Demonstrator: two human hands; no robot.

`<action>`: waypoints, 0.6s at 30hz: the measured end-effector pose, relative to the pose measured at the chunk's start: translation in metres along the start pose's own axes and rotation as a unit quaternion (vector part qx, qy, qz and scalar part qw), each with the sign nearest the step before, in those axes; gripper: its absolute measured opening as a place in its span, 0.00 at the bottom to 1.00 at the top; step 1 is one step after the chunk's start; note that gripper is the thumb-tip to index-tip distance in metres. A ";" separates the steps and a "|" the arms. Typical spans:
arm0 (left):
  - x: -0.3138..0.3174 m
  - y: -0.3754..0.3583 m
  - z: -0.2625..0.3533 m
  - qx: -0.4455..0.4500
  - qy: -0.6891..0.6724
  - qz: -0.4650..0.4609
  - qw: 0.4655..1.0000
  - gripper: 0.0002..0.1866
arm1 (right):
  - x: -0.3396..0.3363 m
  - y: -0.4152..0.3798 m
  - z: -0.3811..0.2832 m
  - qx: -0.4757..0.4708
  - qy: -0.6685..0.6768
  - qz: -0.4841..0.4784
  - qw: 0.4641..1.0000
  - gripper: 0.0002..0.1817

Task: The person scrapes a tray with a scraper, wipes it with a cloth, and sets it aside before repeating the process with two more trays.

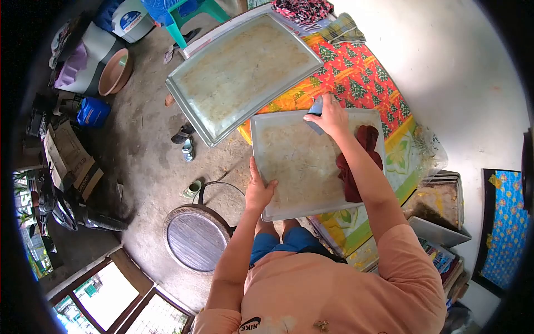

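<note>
A worn metal baking tray (303,167) lies in front of me at the table's edge. My left hand (260,188) grips its left side, thumb over the rim. Near the far rim, my right hand (331,118) pinches a flat blue-grey piece (315,111) against the tray; it looks like a scraper or folded pad, partly covered by my fingers. A crumpled dark red cloth (351,172) rests on the right part of the tray, partly beneath my right forearm. Beyond stands a larger stained baking tray (245,75), touched by neither hand.
A patterned tablecloth (361,78) covers the table under the trays. To the left are a round stool (196,238), scattered shoes (188,149) and a cardboard box (69,158). More trays (439,197) stand at the right by the wall. A green plastic stool (194,16) is at the back.
</note>
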State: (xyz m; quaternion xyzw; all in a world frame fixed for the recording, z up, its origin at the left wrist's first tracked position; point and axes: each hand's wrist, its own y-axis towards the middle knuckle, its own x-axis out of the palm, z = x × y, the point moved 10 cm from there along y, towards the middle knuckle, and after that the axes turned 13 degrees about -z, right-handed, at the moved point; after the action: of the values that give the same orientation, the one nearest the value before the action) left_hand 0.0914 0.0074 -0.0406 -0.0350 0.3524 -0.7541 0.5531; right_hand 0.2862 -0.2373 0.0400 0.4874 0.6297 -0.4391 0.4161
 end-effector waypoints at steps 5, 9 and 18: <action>0.000 -0.003 0.002 -0.007 -0.010 -0.006 1.000 0.57 | 0.003 0.004 -0.004 -0.039 -0.035 -0.002 0.999 0.44; 0.000 0.001 -0.005 0.021 0.002 0.017 1.000 0.57 | 0.003 0.003 -0.008 -0.048 -0.040 0.011 0.998 0.42; 0.003 0.002 -0.006 0.005 -0.003 0.001 1.000 0.58 | -0.008 -0.001 -0.015 -0.059 -0.055 0.010 0.997 0.44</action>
State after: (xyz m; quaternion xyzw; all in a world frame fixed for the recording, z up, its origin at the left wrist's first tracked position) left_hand 0.0887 0.0075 -0.0473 -0.0345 0.3473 -0.7553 0.5548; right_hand 0.2848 -0.2248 0.0523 0.4431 0.6259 -0.4229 0.4828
